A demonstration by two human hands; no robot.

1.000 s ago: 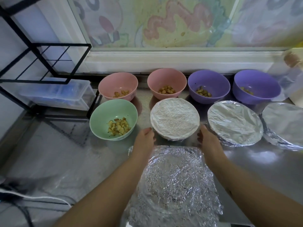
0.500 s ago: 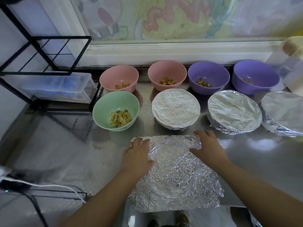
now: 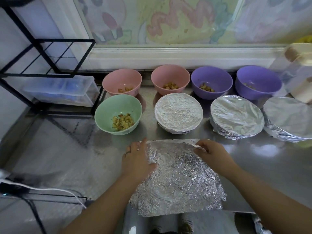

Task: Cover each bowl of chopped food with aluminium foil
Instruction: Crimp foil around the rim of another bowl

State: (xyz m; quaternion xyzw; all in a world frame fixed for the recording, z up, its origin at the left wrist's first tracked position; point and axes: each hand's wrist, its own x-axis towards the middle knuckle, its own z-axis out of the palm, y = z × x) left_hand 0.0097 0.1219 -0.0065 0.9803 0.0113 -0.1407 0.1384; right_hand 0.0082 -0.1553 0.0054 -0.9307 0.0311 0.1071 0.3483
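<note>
Crumpled foil (image 3: 179,174), marked with a round dent, lies on the desk (image 3: 253,166) at lower centre, below the open green bowl (image 3: 108,114) and three covered bowls (image 3: 178,112). Half a second ago both hands lay flat on it. Now the right hand (image 3: 211,153) pinches its upper right edge, fingers curled, while the left hand (image 3: 136,157) presses the upper left corner, fingers straight.

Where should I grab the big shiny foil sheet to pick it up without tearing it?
Probably by its two far corners, one hand from each side. The foil sheet lies flat and thin, so only its edges can be pinched. The right hand pinches the far right corner, which curls up, and the left hand rests on the far left edge.
</note>
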